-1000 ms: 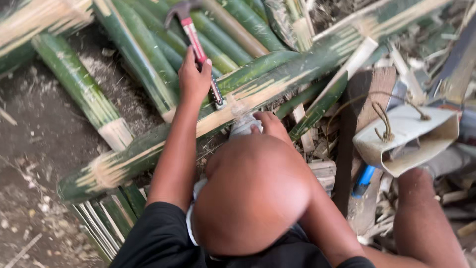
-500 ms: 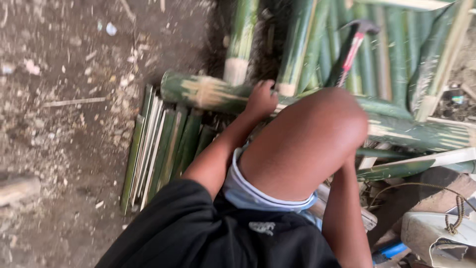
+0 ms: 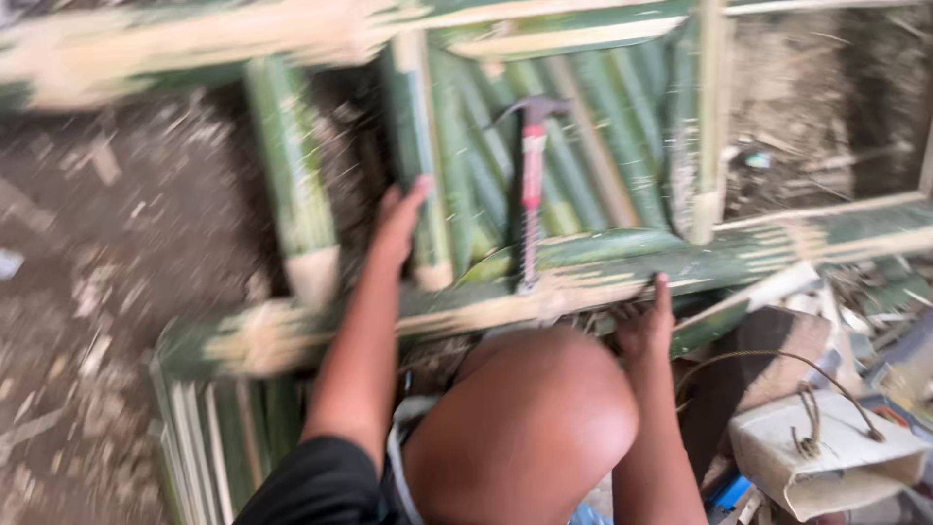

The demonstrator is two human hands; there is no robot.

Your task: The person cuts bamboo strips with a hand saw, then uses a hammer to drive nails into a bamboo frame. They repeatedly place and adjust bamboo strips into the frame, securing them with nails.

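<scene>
1. Green bamboo pole (image 3: 583, 267) is touched at its near edge by the right hand (image 3: 646, 326), grip released, fingers spread.
2. Left hand (image 3: 400, 222), grip released, is laid flat on an upright bamboo piece (image 3: 413, 156) at ten o'clock.
3. Red-handled hammer (image 3: 531, 185) is left lying unheld at twelve o'clock, between the hands.

Soft, even daylight, moderately bright; no glare. Motion blur smears the whole view, heaviest at left and upper edges. Deep shadow lies between the bamboo poles (image 3: 292, 185).

White container (image 3: 826, 457), bare dirt ground (image 3: 117, 243)
</scene>
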